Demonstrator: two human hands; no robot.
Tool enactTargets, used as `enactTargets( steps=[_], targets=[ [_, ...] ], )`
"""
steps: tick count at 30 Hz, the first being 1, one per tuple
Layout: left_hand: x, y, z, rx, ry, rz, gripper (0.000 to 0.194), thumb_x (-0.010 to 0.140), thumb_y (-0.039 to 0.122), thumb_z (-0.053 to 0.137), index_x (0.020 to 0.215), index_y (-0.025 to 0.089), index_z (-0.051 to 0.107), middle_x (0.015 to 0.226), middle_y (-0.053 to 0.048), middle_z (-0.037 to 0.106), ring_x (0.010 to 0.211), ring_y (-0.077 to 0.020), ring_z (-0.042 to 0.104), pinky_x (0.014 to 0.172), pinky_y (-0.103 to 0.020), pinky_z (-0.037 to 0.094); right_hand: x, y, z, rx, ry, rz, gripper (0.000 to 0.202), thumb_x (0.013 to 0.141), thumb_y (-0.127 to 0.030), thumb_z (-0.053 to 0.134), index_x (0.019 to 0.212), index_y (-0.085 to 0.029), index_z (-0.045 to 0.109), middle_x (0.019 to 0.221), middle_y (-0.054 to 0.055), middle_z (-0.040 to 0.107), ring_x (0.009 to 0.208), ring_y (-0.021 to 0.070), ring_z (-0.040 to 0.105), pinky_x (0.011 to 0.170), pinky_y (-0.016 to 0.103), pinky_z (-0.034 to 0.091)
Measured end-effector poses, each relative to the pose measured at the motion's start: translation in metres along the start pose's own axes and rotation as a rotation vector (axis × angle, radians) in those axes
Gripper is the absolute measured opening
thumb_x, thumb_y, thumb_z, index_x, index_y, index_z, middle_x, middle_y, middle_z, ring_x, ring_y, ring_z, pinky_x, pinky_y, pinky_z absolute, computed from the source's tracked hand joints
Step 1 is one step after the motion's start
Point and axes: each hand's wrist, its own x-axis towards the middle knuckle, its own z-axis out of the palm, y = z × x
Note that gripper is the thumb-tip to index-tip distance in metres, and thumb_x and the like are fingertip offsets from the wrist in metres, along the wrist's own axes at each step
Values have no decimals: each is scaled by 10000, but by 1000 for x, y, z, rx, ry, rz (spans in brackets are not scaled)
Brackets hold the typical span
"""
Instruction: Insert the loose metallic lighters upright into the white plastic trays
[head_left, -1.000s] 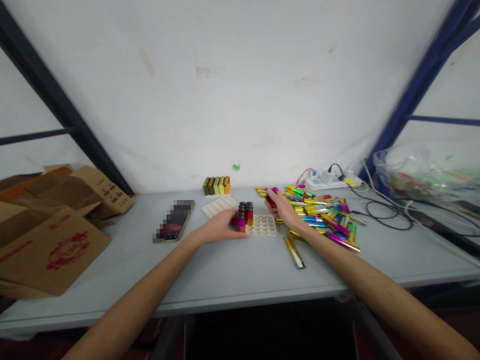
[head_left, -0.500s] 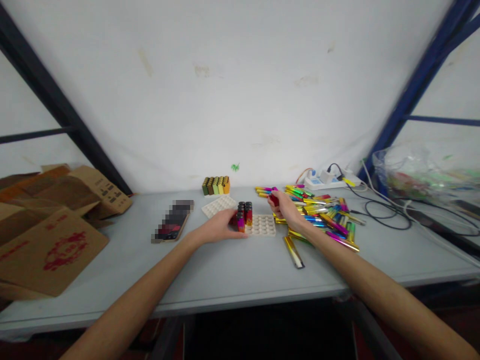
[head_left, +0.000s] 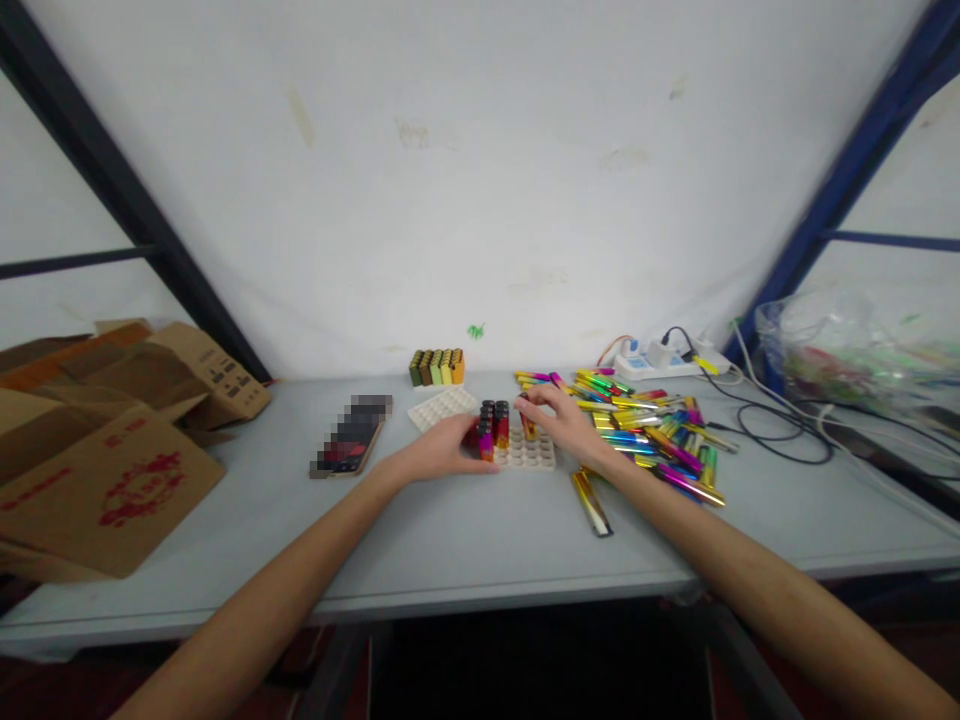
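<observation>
Bare L hand: fingertips mostly hidden behind upright red-purple, black-topped cylinders, which hide pt of white dimpled tray. Bare R hand partly covers single red-gold cylinder. Slim dk phone: screen mostly pixelated. Brown printed cardboard box: cut off at L edge, small print illegible. Clear plastic bag: cut by R edge, contents too blurred to ID.

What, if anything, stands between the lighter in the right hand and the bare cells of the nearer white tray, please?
Nothing visible does: the lighter in the right hand is over the right side of the nearer white tray; upright lighters stand to its left. Whether its base touches the tray is unclear.
</observation>
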Motion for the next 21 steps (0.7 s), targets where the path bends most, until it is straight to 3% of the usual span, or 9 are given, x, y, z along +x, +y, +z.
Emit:
enactTargets(
  steps=[5, 11, 17, 21],
  targets=[
    [0, 0, 0, -22, 12, 3, 648, 707, 632, 800, 1127, 157, 666, 1109, -116, 725, 1007, -327, 663, 903, -413, 513, -3, -6, -3, -87, -66, -43, 482, 933, -612, 595, 690, -196, 605, 681, 5, 595, 643, 155, 528, 592, 273, 419],
    [0, 1, 0, -59, -10, 8, 666, 722, 632, 796, 1178, 164, 666, 1127, -114, 731, 1014, -321, 675, 870, -390, 526, -8, -12, 3, -223, -87, -78, 464, 922, -626, 621, 800, -194, 737, 731, 36, 733, 642, 165, 617, 607, 263, 436],
    [0, 1, 0, -19, -4, 7, 641, 711, 643, 798, 1114, 160, 678, 1054, -102, 738, 954, -319, 682, 835, -390, 521, -9, 1, 10, -402, -146, -222, 421, 948, -599, 610, 845, -206, 722, 747, 37, 733, 626, 155, 608, 622, 252, 408],
    [0, -1, 0, -30, -2, 32, 610, 723, 614, 798, 1116, 163, 679, 1089, -104, 736, 999, -327, 678, 873, -400, 518, -12, 0, 17, -517, -117, -205, 430, 930, -614, 628, 818, -205, 700, 713, 30, 701, 600, 148, 567, 580, 254, 333]
  ],
)
